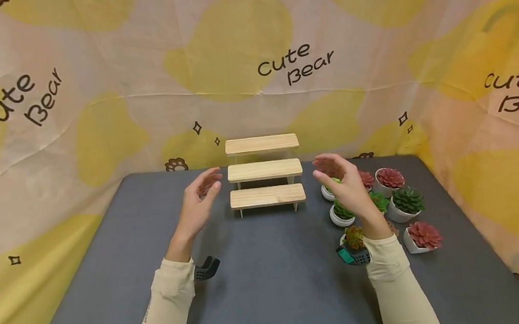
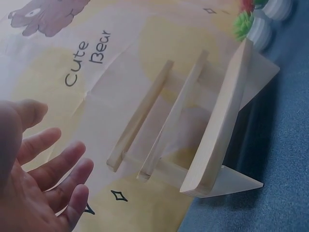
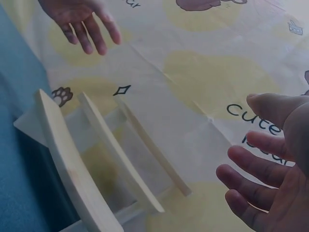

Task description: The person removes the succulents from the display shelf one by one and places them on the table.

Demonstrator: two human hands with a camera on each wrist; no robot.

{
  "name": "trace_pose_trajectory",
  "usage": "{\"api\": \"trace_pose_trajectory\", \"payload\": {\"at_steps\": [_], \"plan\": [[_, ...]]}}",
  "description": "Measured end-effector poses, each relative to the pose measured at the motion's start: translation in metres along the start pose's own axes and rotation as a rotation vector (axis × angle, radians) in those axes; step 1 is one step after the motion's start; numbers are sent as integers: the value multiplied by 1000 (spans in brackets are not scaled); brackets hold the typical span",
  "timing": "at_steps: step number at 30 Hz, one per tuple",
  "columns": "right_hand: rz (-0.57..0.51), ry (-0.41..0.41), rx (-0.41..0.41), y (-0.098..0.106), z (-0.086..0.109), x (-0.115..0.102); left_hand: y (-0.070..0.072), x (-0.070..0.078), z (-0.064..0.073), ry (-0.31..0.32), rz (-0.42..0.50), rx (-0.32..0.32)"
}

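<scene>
A three-step wooden display stand (image 1: 267, 196) with pale side supports stands at the back middle of the table, its steps bare. My left hand (image 1: 201, 200) hovers left of the stand, fingers loosely bent and holding nothing. On the stand's other side, my right hand (image 1: 345, 183) is raised with relaxed fingers and nothing in it, overlapping some potted plants in the head view. In the left wrist view, the left hand (image 2: 48, 169) is apart from the stand (image 2: 217, 121). The right wrist view has the right hand (image 3: 265, 169) likewise apart from the stand (image 3: 77, 169).
Several small artificial succulents in white pots stand on the right of the grey table (image 1: 270, 284), among them a dark green one (image 1: 408, 200) and a red one (image 1: 424, 235) nearest the right front. A printed cloth (image 1: 231, 46) hangs behind and around the table.
</scene>
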State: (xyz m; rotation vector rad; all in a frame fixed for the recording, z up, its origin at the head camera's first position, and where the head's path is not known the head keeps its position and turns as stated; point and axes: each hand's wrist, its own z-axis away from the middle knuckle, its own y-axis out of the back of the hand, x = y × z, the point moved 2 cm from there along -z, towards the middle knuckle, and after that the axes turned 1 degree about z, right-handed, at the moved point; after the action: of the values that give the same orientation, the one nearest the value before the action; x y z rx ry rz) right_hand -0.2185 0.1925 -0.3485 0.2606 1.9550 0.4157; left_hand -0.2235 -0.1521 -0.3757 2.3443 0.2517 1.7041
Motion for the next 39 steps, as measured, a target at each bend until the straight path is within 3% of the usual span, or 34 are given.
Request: {"api": "trace_pose_trajectory", "payload": {"at_steps": [16, 30, 39], "plan": [[-36, 1, -47, -21, -13, 4, -2, 3, 1, -39, -102, 17], [33, 36, -72, -43, -21, 3, -7, 6, 6, -34, -211, 21], [68, 10, -87, -51, -17, 10, -8, 1, 7, -80, -257, -9]]}}
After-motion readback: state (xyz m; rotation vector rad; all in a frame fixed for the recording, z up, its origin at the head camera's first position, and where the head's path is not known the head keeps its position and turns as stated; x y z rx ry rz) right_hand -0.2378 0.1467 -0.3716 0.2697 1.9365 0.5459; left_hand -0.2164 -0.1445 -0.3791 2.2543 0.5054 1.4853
